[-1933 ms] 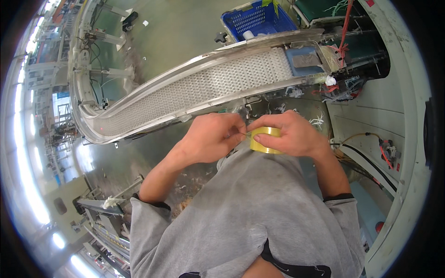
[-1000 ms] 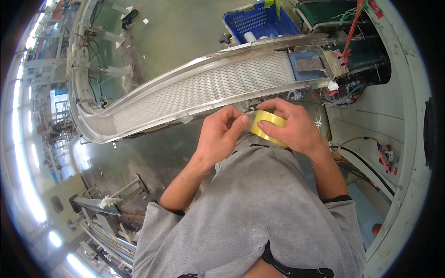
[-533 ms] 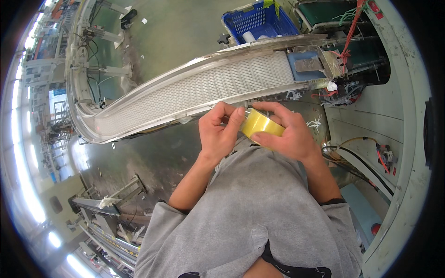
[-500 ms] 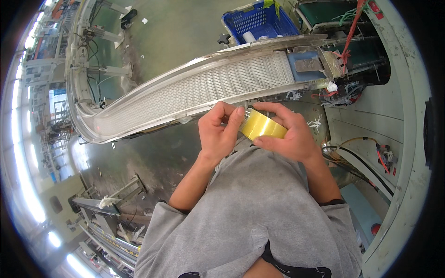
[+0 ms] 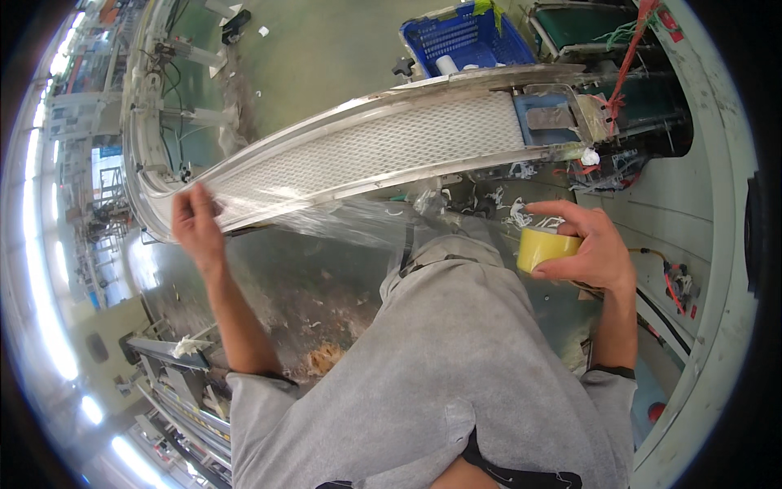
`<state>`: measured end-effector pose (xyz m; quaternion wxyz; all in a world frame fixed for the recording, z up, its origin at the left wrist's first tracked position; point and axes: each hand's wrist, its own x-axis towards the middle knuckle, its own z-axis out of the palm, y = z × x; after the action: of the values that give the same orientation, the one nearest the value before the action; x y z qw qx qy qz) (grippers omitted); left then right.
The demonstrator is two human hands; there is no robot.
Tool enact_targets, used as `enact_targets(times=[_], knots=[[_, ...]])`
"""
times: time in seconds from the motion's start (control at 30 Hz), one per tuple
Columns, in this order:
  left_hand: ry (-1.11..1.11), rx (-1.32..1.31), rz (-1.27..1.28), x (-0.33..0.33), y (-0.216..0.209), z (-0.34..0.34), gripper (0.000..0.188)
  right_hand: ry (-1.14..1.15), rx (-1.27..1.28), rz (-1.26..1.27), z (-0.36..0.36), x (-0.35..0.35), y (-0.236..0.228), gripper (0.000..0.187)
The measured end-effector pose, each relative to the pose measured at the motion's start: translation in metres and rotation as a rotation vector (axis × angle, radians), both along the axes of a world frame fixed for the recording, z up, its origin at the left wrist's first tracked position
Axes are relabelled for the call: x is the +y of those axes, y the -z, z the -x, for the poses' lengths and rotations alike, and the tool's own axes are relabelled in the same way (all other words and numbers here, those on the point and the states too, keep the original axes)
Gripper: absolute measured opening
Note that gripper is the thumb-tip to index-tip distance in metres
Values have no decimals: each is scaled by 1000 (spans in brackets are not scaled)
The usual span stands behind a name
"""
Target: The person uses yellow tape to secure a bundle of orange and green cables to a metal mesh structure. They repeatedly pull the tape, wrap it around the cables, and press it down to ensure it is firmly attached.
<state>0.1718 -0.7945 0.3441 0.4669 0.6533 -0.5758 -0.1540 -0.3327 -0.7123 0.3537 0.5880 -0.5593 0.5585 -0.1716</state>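
My right hand [image 5: 588,247] grips a yellow roll of clear tape [image 5: 544,247] at the right, in front of my grey shirt. My left hand [image 5: 195,224] is stretched far out to the left and pinches the free end of the tape. A long clear strip of tape [image 5: 350,224] spans between the two hands, running in front of the curved metal conveyor [image 5: 366,159].
The conveyor has a white mesh belt and curves from upper right down to the left. A blue plastic crate [image 5: 464,37] stands behind it on the green floor. Red cords and cables [image 5: 627,65] hang at the right beside a machine. Metal frames [image 5: 175,383] lie at lower left.
Both hands were together at the roll; now my left hand has swung far to the left, drawing out a long strip of tape, while my right hand moved right with the roll.
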Motion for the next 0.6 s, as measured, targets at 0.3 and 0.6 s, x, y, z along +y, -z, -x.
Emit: enact_targets(times=[0.3,0.6], knots=[[-376,-224,-77,46,-33,-153,34,-142,308,253,-12,3,-18,43],[-520,-223,49,112,-73,-205,29,-190,427,482,-45,0,-66,33]])
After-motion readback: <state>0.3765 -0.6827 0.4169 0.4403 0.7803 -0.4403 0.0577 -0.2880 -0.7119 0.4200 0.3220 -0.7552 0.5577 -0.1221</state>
